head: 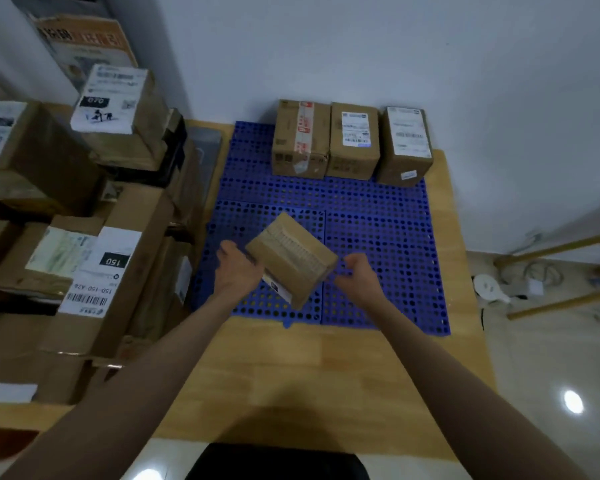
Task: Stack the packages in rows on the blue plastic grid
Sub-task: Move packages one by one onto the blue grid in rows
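A person's two bare hands hold a small cardboard box (291,258) tilted in the air above the near half of the blue grid (378,237), which lies on a wooden desk (291,368) pushed against a pale wall (361,46). The left hand (238,268) grips the box's left end, fingers curled at its edge; the right hand (355,275) meets its right corner with curled fingers, though whether they truly clasp the cardboard cannot be told through the blur. A strip of tape runs across the box's upper face, and a white label shows on its underside. Along the grid's far edge stands a row of three packages, side by side — a red-taped box (300,140) on the left, a middle box (354,142) touching it and bearing a white label, and a right box (406,147) just beside that one, near the grid's far right corner, also labelled. The grid's far left corner and its middle lie bare. At the desk's left edge rises a pile of boxes (66,202) — several with white shipping labels, one marked 150. Right of the desk, cables (534,271) lie on the tiled floor (551,375).
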